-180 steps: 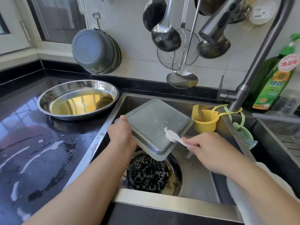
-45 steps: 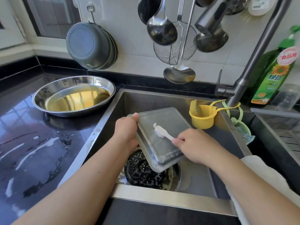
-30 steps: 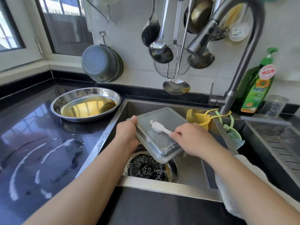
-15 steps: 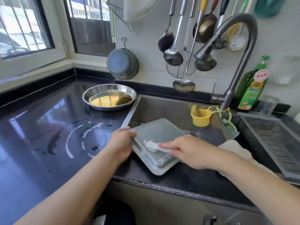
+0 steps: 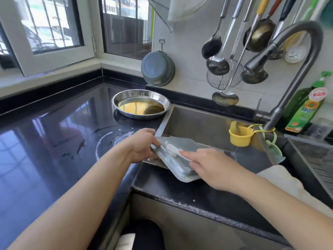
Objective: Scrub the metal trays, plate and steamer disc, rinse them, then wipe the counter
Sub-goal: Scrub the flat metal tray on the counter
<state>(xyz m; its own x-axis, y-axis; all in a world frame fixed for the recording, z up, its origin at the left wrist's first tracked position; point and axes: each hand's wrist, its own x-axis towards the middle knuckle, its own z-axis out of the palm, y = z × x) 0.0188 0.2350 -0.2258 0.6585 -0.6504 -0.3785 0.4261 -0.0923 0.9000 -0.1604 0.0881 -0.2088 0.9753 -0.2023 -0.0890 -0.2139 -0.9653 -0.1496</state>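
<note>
I note a black glossy counter (image 5: 45,141) with wet streaks and white suds near its sink edge. A round metal plate (image 5: 141,104) sits on it beside the sink. A white cloth (image 5: 288,184) lies on its right front edge.

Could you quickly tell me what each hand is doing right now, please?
Left hand: grips the left edge of the rectangular metal tray, tilted over the sink's front edge.
Right hand: holds a white scrubbing brush against the tray.

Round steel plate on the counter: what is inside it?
The round steel plate holds a shallow yellowish liquid pooled across its bottom; nothing else shows, and what lies beneath the liquid cannot be told.
</note>
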